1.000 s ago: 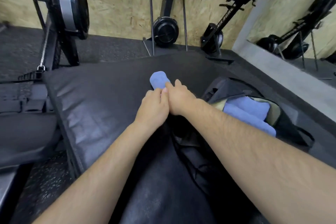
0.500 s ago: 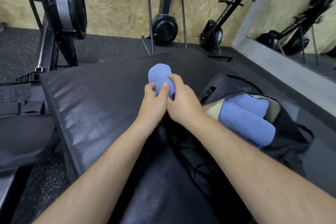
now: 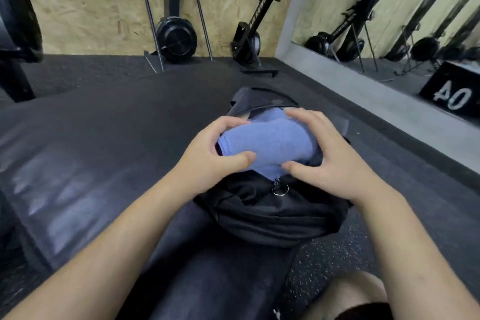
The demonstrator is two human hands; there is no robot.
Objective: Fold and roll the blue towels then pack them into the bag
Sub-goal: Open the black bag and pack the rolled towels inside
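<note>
Head view: rolled towel (image 3: 267, 145) is held at the open mouth of the bag (image 3: 272, 213), with the left hand (image 3: 207, 156) curled round one end and the right hand (image 3: 330, 161) round the other. A second towel (image 3: 267, 117) is seen behind it, inside. The roll is judged light, soft and squashable, and apt to unroll, so it is best gripped at both ends with the loose edge pinned.

Mouth of the bag (image 3: 272, 215) obstructed: a rolled blue towel (image 3: 267, 145) fills it, gripped at its ends by the left hand (image 3: 207, 153) and right hand (image 3: 335, 161). Open passage over the mat (image 3: 104, 138) to the left. Rowing machines (image 3: 176, 36) line the far wall; a mirror (image 3: 389, 21) bounds the right.
</note>
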